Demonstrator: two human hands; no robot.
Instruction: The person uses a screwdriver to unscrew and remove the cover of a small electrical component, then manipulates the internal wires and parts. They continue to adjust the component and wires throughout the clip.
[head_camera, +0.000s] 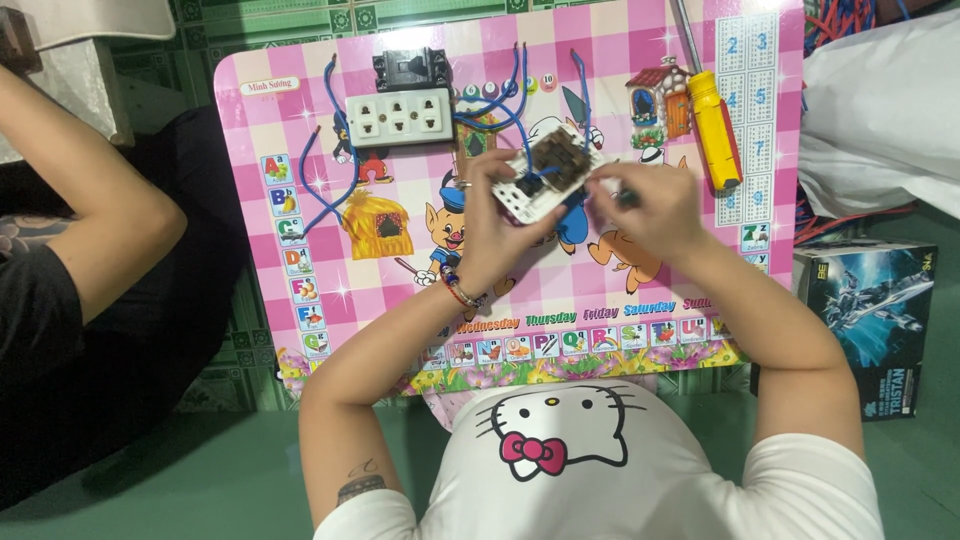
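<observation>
Pink checkered kids' table sits on a green floor. Far left of the hands, another person's arm leans in. Up-left of the left hand lies a white triple socket with a black breaker past it, blue wires running around. That hand is clamped around a white switch module, back side up. The right hand pinches at its right edge; can't tell what's in the fingers. Just up-right of it lies a yellow screwdriver.

socket strip and screwdriver flanking hands
</observation>
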